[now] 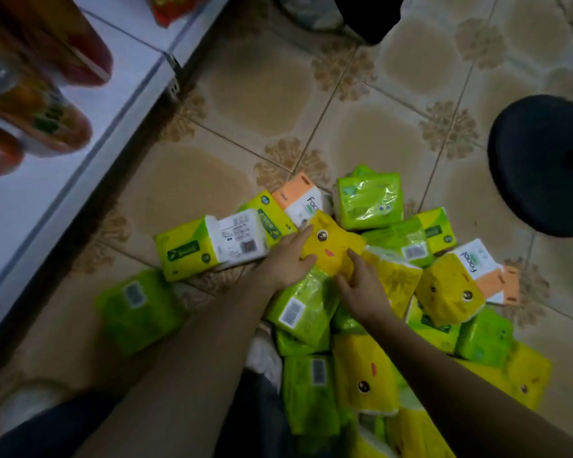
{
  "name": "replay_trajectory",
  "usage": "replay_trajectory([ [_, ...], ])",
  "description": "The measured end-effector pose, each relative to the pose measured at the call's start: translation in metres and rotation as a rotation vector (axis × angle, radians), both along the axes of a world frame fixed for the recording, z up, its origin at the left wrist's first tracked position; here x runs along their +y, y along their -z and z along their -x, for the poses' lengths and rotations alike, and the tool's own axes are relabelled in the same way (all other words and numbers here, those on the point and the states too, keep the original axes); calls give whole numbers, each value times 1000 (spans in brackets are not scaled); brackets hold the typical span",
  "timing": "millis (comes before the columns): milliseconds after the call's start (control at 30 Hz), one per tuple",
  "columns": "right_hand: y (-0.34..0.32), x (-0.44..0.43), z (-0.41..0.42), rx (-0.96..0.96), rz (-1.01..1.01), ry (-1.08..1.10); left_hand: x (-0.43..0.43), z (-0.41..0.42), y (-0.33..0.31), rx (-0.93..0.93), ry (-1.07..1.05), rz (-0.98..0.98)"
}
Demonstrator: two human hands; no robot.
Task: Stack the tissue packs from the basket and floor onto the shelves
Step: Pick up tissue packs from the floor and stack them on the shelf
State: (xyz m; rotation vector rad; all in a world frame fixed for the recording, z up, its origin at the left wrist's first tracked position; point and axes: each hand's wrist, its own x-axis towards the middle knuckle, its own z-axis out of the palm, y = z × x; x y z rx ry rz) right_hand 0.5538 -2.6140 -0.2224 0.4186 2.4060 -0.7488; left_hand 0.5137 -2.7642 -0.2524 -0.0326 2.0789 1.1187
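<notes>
A heap of tissue packs lies on the tiled floor, green, yellow and orange-white ones mixed. On top in the middle sits a yellow pack with a cartoon face (333, 247). My left hand (290, 257) holds its left side, thumb on the front and fingers along the edge. My right hand (361, 289) grips its lower right corner with bent fingers. A green pack (306, 305) lies just under both hands. The white shelf (67, 180) runs along the left. No basket shows.
Orange and red packaged goods (37, 104) stand blurred on the shelf at upper left. A black round stool base (543, 163) sits at the right. A lone green pack (139, 310) lies near the shelf's foot. Bare floor tiles spread beyond the heap.
</notes>
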Motion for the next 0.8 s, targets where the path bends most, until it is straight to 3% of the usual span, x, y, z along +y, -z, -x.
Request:
replay_trajectory([
  [200, 21, -3, 9, 63, 34, 124, 15, 8, 29, -61, -173, -85],
  [400, -16, -18, 12, 233, 240, 389, 3, 6, -6, -54, -390, -245],
  [533, -77, -31, 20, 342, 314, 378, -19, 6, -67, 8, -493, -325],
  [800, -246, -81, -7, 505, 570, 194, -89, -37, -250, 291, -571, -236],
])
